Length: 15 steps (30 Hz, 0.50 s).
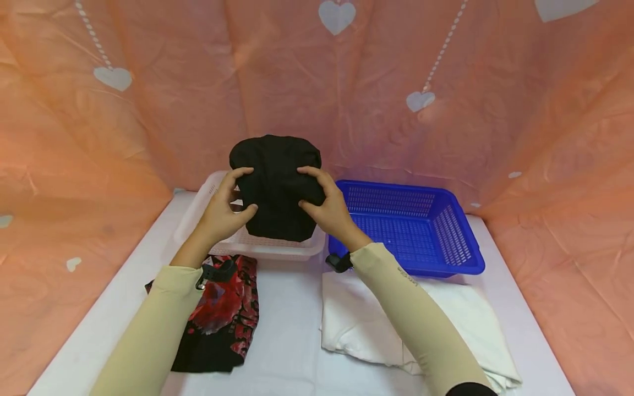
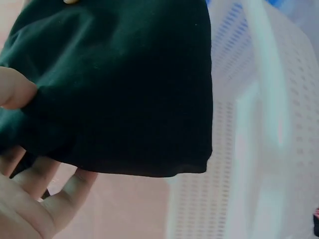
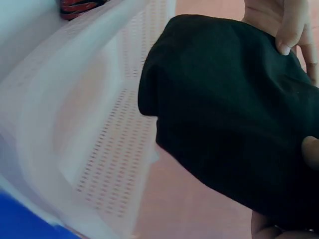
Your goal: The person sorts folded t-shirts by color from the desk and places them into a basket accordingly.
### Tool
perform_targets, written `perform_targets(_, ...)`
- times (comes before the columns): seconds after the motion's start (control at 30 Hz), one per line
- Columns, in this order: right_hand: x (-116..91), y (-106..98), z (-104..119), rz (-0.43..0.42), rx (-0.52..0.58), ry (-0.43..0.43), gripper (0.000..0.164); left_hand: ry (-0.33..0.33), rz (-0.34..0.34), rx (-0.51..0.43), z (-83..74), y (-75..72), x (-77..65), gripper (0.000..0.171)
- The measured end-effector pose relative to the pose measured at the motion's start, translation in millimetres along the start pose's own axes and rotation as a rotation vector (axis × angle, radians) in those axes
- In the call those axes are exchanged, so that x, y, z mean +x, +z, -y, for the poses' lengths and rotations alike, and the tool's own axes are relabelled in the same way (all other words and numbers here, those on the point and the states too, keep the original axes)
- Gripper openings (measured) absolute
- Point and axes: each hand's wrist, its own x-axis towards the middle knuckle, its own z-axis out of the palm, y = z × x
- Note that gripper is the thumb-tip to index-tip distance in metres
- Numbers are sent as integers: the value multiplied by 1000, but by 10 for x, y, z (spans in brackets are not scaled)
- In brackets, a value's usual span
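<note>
A folded black cloth (image 1: 277, 187) is held up over the white perforated basket (image 1: 277, 254), overlapping much of it in the head view. My left hand (image 1: 223, 208) grips the cloth's left side, and its thumb (image 2: 15, 88) lies on the near face in the left wrist view. On the opposite side my right hand (image 1: 331, 204) grips the same cloth with thumb and fingers. Seen from the right wrist, the cloth (image 3: 224, 104) is folded in layers, with the left hand (image 3: 291, 25) at its far edge.
To the right of the white basket stands a blue perforated basket (image 1: 401, 234). A black garment with red flowers (image 1: 223, 308) lies folded at the front left. Folded white fabric (image 1: 465, 308) lies at the front right, partly under the right forearm. A pink sheet (image 1: 297, 82) hangs behind the table.
</note>
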Motion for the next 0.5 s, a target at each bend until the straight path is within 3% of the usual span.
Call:
perform_targets(0.2,-20,208,-283,9,-45,72,64,-63,16,-2,128,46,-44,66)
perform_targets(0.4,-109,358,-473,64,-118,199,65,-127,51,27,617,126,-81,69)
perform_targets(0.5,-121,411,-542,109,-142,277,66,-178,79,63,741,152,-84,68)
